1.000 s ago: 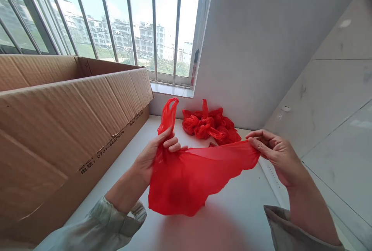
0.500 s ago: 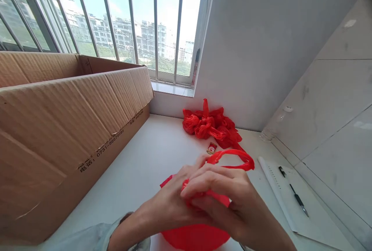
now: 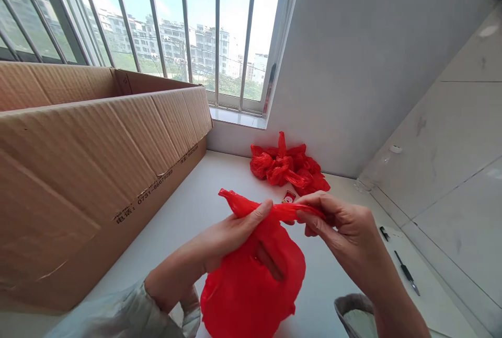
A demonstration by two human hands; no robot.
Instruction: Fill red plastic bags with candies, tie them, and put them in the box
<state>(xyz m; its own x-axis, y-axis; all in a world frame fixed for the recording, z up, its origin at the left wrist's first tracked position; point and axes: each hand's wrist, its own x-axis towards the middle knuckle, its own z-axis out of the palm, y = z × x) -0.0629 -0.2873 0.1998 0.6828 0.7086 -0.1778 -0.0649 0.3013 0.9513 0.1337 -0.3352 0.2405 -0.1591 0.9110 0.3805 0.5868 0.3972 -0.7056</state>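
Note:
A red plastic bag [image 3: 251, 286] hangs in front of me over the white table [image 3: 196, 207]. My left hand [image 3: 227, 236] pinches one twisted handle of the bag between thumb and fingers. My right hand [image 3: 341, 225] is closed on the other end of the same twisted strip, close to the left hand. The bag's body droops below both hands and looks puffed out.
A large open cardboard box [image 3: 86, 155] fills the left side. A pile of tied red bags [image 3: 288, 168] lies by the far wall, with a small red packet [image 3: 289, 197] in front. A pen [image 3: 408, 274] lies on paper at the right. Barred window behind.
The bag was stretched wide between my hands, then bunched together. Now my hands have drawn slightly apart, holding the handles twisted into a strip above the hanging bag.

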